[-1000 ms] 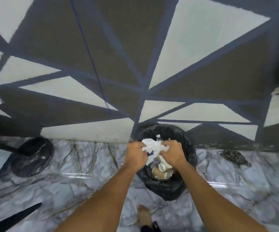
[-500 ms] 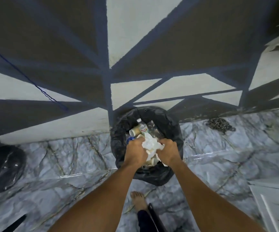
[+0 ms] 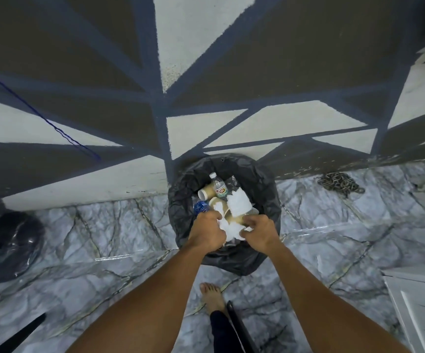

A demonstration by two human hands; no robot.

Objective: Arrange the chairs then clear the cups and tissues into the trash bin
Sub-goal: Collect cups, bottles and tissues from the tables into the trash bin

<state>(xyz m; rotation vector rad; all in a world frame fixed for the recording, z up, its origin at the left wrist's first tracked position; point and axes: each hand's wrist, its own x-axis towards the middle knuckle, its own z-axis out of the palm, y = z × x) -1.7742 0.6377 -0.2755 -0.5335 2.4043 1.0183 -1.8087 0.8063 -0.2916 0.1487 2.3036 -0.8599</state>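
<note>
A trash bin [image 3: 270, 197] lined with a black bag stands against the painted wall. Both hands reach over its near rim. My left hand [image 3: 207, 231] and my right hand [image 3: 259, 233] are closed on a crumpled wad of white tissues [image 3: 231, 229] between them. A beige paper cup [image 3: 235, 219] sits against my right fingers; whether they grip it is unclear. Further in lie another white tissue [image 3: 239, 205], more paper cups [image 3: 206, 192], a plastic bottle [image 3: 219, 187] and a blue-labelled bottle [image 3: 201, 207]. No chairs are in view.
A round black object [image 3: 5, 245] lies on the marble floor at left. A coiled chain [image 3: 338, 183] rests by the wall at right. White panelled furniture [image 3: 422, 301] fills the lower right corner. My bare foot [image 3: 212, 296] stands just before the bin.
The view has moved closer to the bin and tilted down. My hands have lowered toward the near rim and spread slightly apart, and a tissue and cups now lie beyond them in the bin.
</note>
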